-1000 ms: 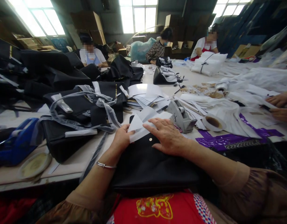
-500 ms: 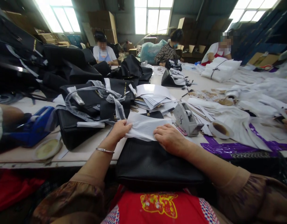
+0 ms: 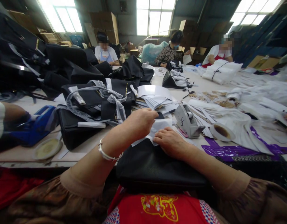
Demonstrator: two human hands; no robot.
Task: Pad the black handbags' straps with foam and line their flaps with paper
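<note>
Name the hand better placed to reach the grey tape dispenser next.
Probably the right hand: it touches the white sheet, nearer the grey tape dispenser. The left hand is farther off, over the sheet's left part.

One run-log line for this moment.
left hand: curled over thin white sheet, grip unclear | right hand: on sheet | black leather-like bag: beneath right hand | grey tape dispenser: right of sheet
</note>
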